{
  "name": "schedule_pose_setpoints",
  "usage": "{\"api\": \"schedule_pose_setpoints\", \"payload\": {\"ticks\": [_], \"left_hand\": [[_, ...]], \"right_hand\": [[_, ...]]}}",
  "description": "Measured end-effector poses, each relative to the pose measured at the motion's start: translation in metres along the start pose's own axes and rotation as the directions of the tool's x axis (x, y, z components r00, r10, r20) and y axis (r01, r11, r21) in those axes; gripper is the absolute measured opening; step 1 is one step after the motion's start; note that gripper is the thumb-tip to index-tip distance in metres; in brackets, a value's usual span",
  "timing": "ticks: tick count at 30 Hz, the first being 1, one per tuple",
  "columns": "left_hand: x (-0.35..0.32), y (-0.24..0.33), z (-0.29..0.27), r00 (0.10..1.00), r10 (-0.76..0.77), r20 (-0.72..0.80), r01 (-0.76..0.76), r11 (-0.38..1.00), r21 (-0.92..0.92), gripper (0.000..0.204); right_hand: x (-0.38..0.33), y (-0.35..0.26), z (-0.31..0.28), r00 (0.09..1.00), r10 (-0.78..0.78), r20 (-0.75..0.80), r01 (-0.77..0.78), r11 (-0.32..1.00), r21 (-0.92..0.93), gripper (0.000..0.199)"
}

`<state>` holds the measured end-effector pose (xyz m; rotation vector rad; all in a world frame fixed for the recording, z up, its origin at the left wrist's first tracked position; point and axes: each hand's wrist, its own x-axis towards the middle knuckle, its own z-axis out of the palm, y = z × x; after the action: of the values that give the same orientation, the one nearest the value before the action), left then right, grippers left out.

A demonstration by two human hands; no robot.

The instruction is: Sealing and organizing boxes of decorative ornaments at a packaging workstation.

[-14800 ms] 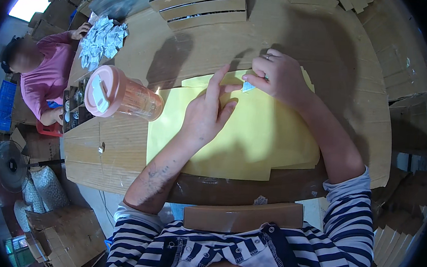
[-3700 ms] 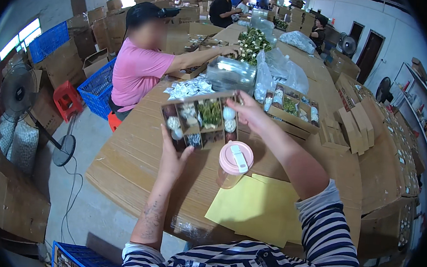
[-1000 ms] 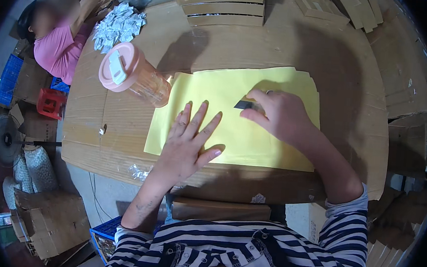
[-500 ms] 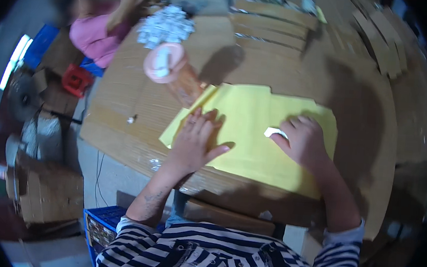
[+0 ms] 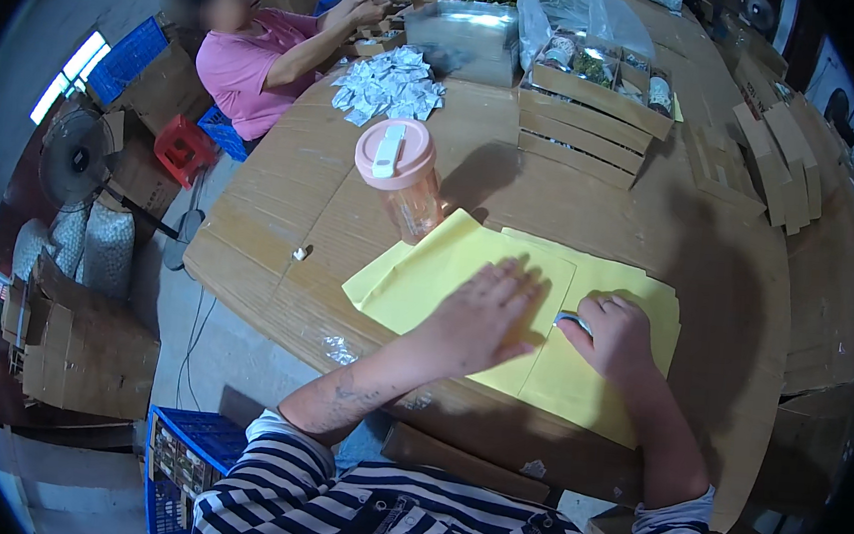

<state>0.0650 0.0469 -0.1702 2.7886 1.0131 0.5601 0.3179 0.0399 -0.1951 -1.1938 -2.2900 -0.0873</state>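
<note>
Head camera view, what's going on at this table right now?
A person in a striped top is working on yellow paper sheets on a cardboard-covered table. The left hand lies flat on the top sheet, while the right hand pinches a small pale object against the paper. A pink-lidded bottle stands just beyond. Across the table, another person in pink handles small packets.

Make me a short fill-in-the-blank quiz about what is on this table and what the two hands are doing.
1. Both hands rest on sheets of ____ paper.
2. The left hand lies ____ on the paper, fingers spread.
3. The right hand pinches a small ____ object against the sheet.
4. The cup behind the paper has a ____ lid.

Missing words: yellow; flat; white; pink
</note>
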Motion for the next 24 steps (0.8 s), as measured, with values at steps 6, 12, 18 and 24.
{"api": "schedule_pose_setpoints", "payload": {"ticks": [6, 12, 18, 24], "left_hand": [[0.006, -0.023, 0.014, 0.990, 0.054, 0.133, -0.020, 0.968, -0.251, 0.076], [0.011, -0.029, 0.020, 0.995, -0.070, 0.072, 0.089, 0.942, -0.323, 0.069], [0.013, -0.028, 0.031, 0.992, -0.113, -0.049, 0.094, 0.952, -0.292, 0.052], [0.010, -0.020, 0.031, 0.993, -0.115, -0.039, 0.097, 0.945, -0.313, 0.047]], "right_hand": [[0.001, -0.003, -0.001, 0.998, 0.028, 0.057, -0.026, 0.999, -0.029, 0.034], [0.004, -0.011, -0.008, 0.983, 0.158, 0.091, -0.156, 0.987, -0.029, 0.034], [0.007, -0.027, -0.009, 0.951, 0.308, -0.016, -0.300, 0.934, 0.197, 0.027], [0.013, -0.019, -0.024, 0.963, 0.267, 0.024, -0.264, 0.928, 0.262, 0.018]]}}
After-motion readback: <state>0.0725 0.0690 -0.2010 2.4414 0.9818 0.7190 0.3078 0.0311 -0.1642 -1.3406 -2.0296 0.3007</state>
